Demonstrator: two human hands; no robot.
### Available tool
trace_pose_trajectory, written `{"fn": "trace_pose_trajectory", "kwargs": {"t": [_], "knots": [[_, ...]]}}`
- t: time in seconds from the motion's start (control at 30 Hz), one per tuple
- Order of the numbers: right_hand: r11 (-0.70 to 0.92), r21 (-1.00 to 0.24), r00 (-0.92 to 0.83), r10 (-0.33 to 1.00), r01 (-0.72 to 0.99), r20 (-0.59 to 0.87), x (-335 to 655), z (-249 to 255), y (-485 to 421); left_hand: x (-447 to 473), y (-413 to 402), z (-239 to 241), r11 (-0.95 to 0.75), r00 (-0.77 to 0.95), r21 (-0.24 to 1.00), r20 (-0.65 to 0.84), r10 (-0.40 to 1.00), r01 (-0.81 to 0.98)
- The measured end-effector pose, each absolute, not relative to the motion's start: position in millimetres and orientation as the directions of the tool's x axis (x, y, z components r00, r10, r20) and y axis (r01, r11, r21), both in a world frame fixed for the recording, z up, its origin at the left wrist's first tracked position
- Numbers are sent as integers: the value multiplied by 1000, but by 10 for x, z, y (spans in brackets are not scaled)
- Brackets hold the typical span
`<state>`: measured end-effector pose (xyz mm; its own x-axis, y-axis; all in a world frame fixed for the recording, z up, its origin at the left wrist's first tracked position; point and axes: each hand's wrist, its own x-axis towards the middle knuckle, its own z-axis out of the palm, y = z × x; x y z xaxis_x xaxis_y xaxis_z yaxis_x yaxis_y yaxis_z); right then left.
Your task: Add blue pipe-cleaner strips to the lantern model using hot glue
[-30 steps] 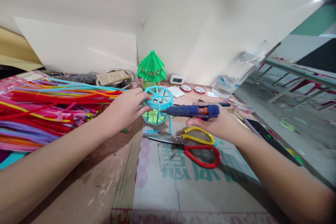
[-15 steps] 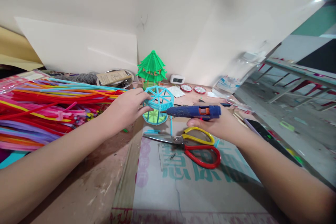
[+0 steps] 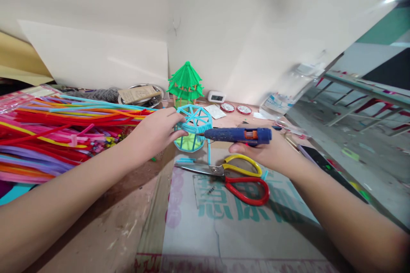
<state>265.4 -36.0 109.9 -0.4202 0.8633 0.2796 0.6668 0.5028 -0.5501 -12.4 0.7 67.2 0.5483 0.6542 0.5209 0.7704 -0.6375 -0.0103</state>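
Note:
My left hand pinches the near left side of a light-blue octagonal frame with spokes, made of pipe cleaners. Below it shows a second octagon with a green base. In my right hand is a blue hot glue gun, gripped from the right, its nozzle pointing left. The nozzle tip is at the frame's near edge; whether it touches cannot be made out. Scissors with one yellow and one red handle lie just below the gun. Short blue pipe cleaner pieces lie near the blades.
A green-roofed model stands behind the frame. Bundled colourful pipe cleaners fill the left. A small digital clock, two red-rimmed discs and a plastic bottle stand along the back. A phone lies at the right edge.
The glue gun has shifted very slightly to the right, its nozzle still by the frame. My left hand keeps its hold in nearly the same place.

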Motion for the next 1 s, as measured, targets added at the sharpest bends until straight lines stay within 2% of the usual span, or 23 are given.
{"fn": "trace_pose_trajectory", "kwargs": {"t": [0.3,0.5,0.8,0.87,1.0], "knots": [[477,-504,-376,878,720,295,2680,1079,-364,-136,15,651,-637,554,-20,516,653,770],[474,-550,-404,879,688,253,2684,1086,-363,-141,17,650,-636,549,0,505,666,772],[506,-443,-459,861,740,217,2718,1145,-370,-128,15,671,-639,549,6,506,666,770],[509,-457,-457,860,730,228,2725,1134,-366,-127,15,669,-637,548,-1,511,662,771],[471,-561,-397,881,681,259,2728,1080,-360,-130,13,661,-634,550,-12,511,661,773]]}}
